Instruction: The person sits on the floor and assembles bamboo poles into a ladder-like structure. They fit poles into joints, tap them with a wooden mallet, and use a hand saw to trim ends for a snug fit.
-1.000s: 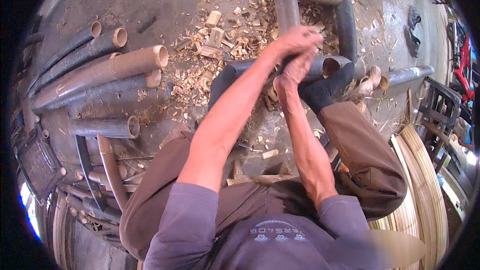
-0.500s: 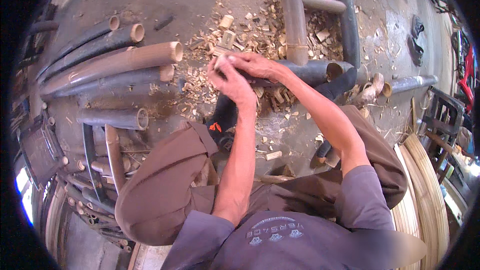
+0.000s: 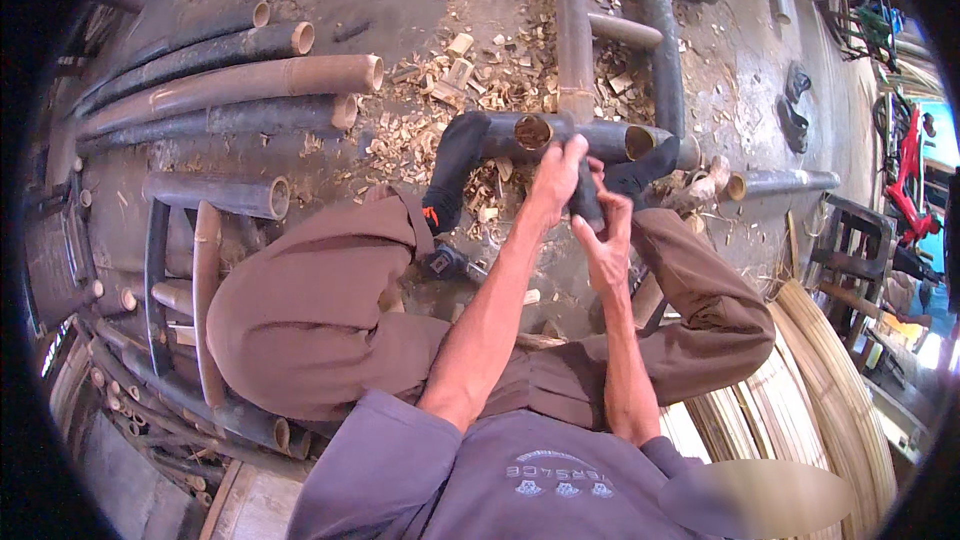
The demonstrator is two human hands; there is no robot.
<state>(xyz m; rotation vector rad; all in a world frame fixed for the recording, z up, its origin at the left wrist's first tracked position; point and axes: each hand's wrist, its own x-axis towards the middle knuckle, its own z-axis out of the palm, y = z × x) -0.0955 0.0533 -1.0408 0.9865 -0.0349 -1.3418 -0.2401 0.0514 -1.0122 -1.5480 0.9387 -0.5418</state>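
Note:
My left hand (image 3: 562, 180) is closed round the upper part of a short dark cylindrical piece (image 3: 585, 202), whose exact kind I cannot make out. Below it, my right hand (image 3: 610, 240) curls its fingers and thumb about the lower end of that piece. Both hands are over the near side of a dark bamboo pole (image 3: 590, 134) that lies crosswise on the floor and has two round holes cut in it. Dark-socked feet (image 3: 462, 155) rest against the pole on either side of the hands. Part of the pole is hidden behind my left hand.
Beyond the pole stands a bamboo frame (image 3: 574, 35) with a rung. Several bamboo poles (image 3: 235, 80) lie at the left, above a small bamboo stand (image 3: 215, 195). Wood chips (image 3: 460, 75) cover the floor. A dark tool (image 3: 445, 262) with a thin metal bit lies near my left foot.
Both hands have moved right and nearer, from the chips at the pole's left to its holed middle. The dark piece now shows between them. My view has shifted, exposing the pole's holes.

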